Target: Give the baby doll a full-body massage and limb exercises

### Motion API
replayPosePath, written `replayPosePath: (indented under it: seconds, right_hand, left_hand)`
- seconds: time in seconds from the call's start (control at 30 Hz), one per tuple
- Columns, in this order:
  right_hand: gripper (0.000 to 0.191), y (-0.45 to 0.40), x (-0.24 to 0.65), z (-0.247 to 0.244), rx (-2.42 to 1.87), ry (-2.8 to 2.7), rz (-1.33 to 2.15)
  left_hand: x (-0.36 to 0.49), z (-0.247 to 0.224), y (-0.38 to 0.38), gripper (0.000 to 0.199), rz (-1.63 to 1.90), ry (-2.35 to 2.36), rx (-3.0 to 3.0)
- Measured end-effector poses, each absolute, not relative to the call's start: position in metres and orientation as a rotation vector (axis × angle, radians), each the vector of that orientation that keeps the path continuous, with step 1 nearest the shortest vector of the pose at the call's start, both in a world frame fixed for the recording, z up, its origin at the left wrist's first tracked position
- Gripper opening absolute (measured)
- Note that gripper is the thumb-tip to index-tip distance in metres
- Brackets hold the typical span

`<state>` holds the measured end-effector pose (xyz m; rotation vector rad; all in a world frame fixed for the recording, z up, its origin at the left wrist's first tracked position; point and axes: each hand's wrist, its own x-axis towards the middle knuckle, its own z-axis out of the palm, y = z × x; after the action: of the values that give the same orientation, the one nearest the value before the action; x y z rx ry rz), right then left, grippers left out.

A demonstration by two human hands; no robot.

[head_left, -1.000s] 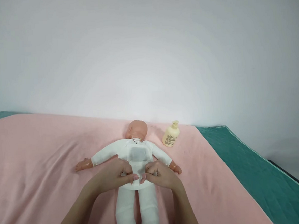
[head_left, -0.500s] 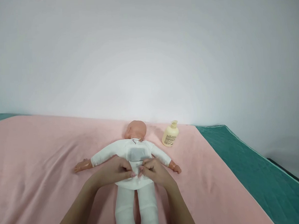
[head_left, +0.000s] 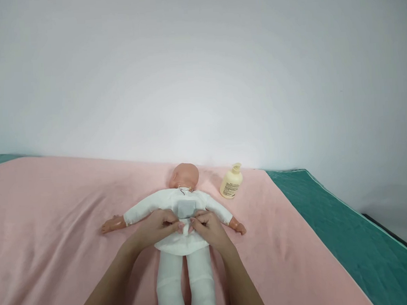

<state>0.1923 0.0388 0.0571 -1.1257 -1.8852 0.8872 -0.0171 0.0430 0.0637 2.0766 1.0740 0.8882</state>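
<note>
A baby doll (head_left: pixel 164 244) with a white cloth body lies stretched out, arms spread and its bald head (head_left: pixel 186 175) at the far end. A grey rectangular panel (head_left: pixel 186 208) shows through an opening in the white cloth of its torso. Just below the panel, my left hand (head_left: pixel 165 226) is closed in a pinch on the white fabric (head_left: pixel 185 228). My right hand (head_left: pixel 207 224) pinches the same fabric from the other side, its fingertips close to the left ones. The small details between the fingertips are hard to make out.
A pale yellow pump bottle (head_left: pixel 231 182) stands right of the doll's head. Pink cloth (head_left: pixel 55 216) with wrinkles lies under the doll. A green surface (head_left: pixel 335 218) shows at the right, and a pale wall (head_left: pixel 199 79) rises behind.
Both hands have moved slightly up toward the grey panel. Less of the panel's width shows now, with white fabric drawn in at its sides. The doll and bottle stay in place.
</note>
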Motion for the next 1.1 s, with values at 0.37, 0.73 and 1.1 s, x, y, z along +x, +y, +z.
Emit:
replayPosePath:
  seconds: [0.37,0.73,1.1]
  right_hand:
    - [0.031,0.044,0.191,0.05,-1.254,-1.83,0.792]
    - [0.037,0.045,0.189,0.046,-1.25,-1.696,0.657]
    - [0.045,0.065,0.177,0.055,-1.307,-1.668,0.536]
  left_hand:
    - [-0.015,0.054,0.055,0.044,0.771,1.204,2.035]
    - [-0.009,0.053,0.054,0.041,1.024,1.154,2.051]
    - [-0.003,0.046,0.065,0.042,1.368,1.215,1.912]
